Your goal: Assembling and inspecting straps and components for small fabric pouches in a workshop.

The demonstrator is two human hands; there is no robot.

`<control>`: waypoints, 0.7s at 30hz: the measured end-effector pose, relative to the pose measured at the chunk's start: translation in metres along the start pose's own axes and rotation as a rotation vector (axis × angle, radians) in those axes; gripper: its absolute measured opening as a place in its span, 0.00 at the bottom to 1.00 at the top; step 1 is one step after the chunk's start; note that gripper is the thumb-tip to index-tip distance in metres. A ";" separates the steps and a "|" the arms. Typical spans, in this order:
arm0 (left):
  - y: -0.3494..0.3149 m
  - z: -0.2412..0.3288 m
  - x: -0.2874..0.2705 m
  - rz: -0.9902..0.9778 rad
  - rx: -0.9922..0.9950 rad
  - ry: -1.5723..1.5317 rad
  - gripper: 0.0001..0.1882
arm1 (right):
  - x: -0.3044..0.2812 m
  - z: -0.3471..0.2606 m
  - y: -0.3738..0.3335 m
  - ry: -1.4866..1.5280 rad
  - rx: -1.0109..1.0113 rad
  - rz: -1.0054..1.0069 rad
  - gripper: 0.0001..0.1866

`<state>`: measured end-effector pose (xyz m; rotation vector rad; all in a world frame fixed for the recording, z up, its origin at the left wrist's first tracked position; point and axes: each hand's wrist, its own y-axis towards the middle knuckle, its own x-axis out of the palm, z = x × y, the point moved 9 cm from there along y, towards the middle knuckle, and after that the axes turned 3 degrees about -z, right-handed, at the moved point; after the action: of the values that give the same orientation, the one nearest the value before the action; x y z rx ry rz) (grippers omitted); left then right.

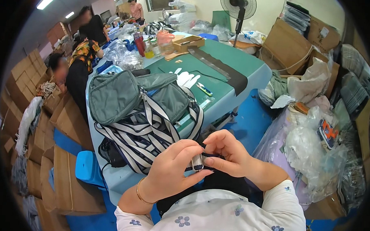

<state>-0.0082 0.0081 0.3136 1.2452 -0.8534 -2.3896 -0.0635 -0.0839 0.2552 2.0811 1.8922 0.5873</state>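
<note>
Close to my body, both hands are closed around a short piece of webbing strap [197, 160] with a metal buckle on it. My left hand [173, 166] grips it from the left, thumb below and fingers above. My right hand [226, 154] pinches its other side between thumb and fingers; part of the strap is hidden there. Just beyond my hands, a heap of dark-and-white striped straps [141, 132] hangs over the table edge. Grey-green bags [116, 97] lie on top of and behind the straps.
On the green table [219, 55] are white gloves [187, 79], small snips [204, 89], a dark fabric strip [223, 70], a wooden box [188, 44] and bottles [139, 43]. A blue stool [88, 166] and cartons [74, 181] stand left; plastic-wrapped bundles [310, 140] crowd the right. Other people work far left.
</note>
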 end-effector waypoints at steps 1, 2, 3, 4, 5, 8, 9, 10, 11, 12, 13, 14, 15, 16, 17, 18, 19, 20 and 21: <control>0.000 0.001 0.002 -0.013 -0.009 0.028 0.23 | 0.000 -0.006 -0.001 -0.125 -0.007 0.001 0.19; 0.001 0.002 0.001 -0.019 -0.018 0.021 0.23 | -0.001 -0.010 -0.002 -0.248 -0.010 0.008 0.19; 0.005 0.002 0.002 -0.064 -0.062 0.043 0.23 | -0.005 -0.015 -0.001 -0.302 -0.005 0.054 0.19; 0.008 -0.002 0.005 -0.111 -0.105 0.064 0.23 | -0.009 -0.020 0.002 -0.317 0.004 0.073 0.20; 0.010 -0.004 0.006 -0.106 -0.131 0.002 0.22 | -0.011 -0.029 0.004 -0.351 -0.017 0.085 0.20; 0.023 -0.018 0.008 -0.057 -0.029 -0.238 0.19 | -0.028 -0.052 0.013 -0.135 -0.096 0.191 0.22; 0.023 -0.029 0.009 -0.022 -0.056 -0.344 0.19 | -0.033 -0.060 0.016 -0.148 -0.097 0.211 0.23; 0.019 -0.033 0.008 0.014 -0.082 -0.445 0.19 | -0.037 -0.071 0.019 -0.162 -0.102 0.231 0.24; 0.012 -0.046 0.013 0.057 -0.300 -0.597 0.20 | -0.043 -0.082 0.023 -0.181 -0.162 0.275 0.22; 0.014 -0.050 0.013 0.053 -0.307 -0.598 0.19 | -0.049 -0.094 0.027 -0.206 -0.230 0.311 0.20; 0.012 -0.055 0.015 0.077 -0.304 -0.683 0.18 | -0.050 -0.097 0.031 -0.196 -0.219 0.315 0.20; 0.011 -0.062 0.021 0.098 -0.292 -0.769 0.18 | -0.065 -0.102 0.028 -0.187 -0.216 0.482 0.19; 0.008 -0.068 0.023 0.081 -0.279 -0.741 0.18 | -0.080 -0.107 0.023 -0.178 -0.213 0.647 0.17; 0.005 -0.075 0.026 0.079 -0.284 -0.744 0.18 | -0.085 -0.112 0.027 -0.176 -0.208 0.651 0.17; 0.000 -0.082 0.027 0.086 -0.296 -0.727 0.18 | -0.098 -0.116 0.023 -0.130 -0.216 0.742 0.16; -0.003 -0.085 0.030 0.083 -0.298 -0.718 0.18 | -0.112 -0.122 0.014 -0.094 -0.230 0.844 0.16; -0.007 -0.089 0.034 0.101 -0.311 -0.742 0.17 | -0.130 -0.129 0.008 -0.098 -0.229 0.860 0.16; -0.018 -0.096 0.037 0.096 -0.321 -0.740 0.17 | -0.144 -0.131 0.014 -0.010 -0.248 0.677 0.14; -0.030 -0.108 0.042 0.092 -0.365 -0.742 0.17 | -0.151 -0.132 0.021 0.074 -0.269 0.494 0.12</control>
<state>0.0564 -0.0297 0.2203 0.1610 -0.5772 -2.7755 -0.1162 -0.2454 0.3639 2.3636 1.2332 0.9761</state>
